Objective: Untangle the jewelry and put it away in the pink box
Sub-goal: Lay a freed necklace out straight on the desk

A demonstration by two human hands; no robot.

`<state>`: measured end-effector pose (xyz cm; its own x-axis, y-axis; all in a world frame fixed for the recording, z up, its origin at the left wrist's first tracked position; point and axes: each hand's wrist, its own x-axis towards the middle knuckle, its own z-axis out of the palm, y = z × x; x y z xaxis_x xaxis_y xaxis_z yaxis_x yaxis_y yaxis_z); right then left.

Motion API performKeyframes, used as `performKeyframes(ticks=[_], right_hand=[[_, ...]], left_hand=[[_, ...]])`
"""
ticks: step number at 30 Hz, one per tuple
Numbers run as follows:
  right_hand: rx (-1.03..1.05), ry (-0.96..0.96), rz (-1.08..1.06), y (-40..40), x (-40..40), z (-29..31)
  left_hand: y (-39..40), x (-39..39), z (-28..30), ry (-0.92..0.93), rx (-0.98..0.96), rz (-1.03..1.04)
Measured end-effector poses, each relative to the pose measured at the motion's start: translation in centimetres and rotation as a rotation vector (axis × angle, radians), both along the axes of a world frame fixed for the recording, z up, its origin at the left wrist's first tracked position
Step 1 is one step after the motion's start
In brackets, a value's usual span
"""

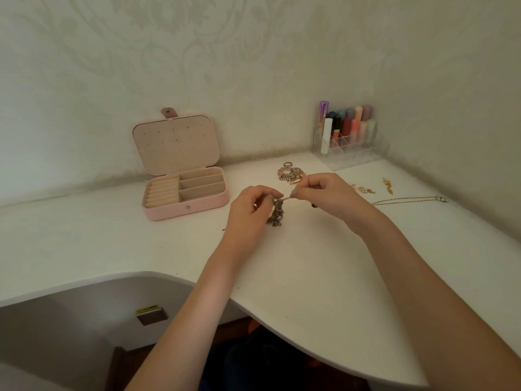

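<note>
White table [310, 277], pink box [184, 193] open near back edge. Left hand [251, 207] and right hand [318, 190] fingers pinch a knotted chain [276, 211] taut between them. Risk: hard pulling likely tightens the knot or snaps a link.

Both bare forearms reach in from the near edge of the desk and meet over its middle. The left hand [253, 206] is curled, fingertips pinching the dangling jewelry [275, 213]. The right hand [324, 193] sits just beside it, knuckles up, thumb and forefinger pinching the same piece's chain, wrists angled inward.
</note>
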<state>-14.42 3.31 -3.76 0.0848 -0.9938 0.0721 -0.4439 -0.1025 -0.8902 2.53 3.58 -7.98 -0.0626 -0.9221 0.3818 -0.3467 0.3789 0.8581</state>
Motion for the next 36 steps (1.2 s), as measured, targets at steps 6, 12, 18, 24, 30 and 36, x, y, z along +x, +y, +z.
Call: performKeyframes(ticks=[6, 12, 18, 24, 30, 36], right_hand=[[0.021, 0.086, 0.009, 0.1, 0.1, -0.3], [-0.031, -0.035, 0.022, -0.1, 0.1, -0.3], [-0.097, -0.062, -0.049, -0.1, 0.4, -0.2], [-0.151, 0.042, -0.063, -0.1, 0.2, -0.5], [-0.158, 0.163, -0.032, 0.1, 0.6, -0.6], [-0.145, 0.161, 0.035, 0.6, 0.9, -0.3]], left_hand=[[-0.3, 0.0, -0.1, -0.058, -0.132, 0.051], [0.1, -0.2, 0.2, 0.001, -0.019, 0.026], [0.1, -0.3, 0.1, -0.030, 0.031, 0.002], [0.3, -0.2, 0.4, -0.001, 0.024, 0.099], [1.0, -0.5, 0.6, -0.007, -0.030, 0.073], [0.6, 0.1, 0.5, 0.037, -0.056, 0.062]])
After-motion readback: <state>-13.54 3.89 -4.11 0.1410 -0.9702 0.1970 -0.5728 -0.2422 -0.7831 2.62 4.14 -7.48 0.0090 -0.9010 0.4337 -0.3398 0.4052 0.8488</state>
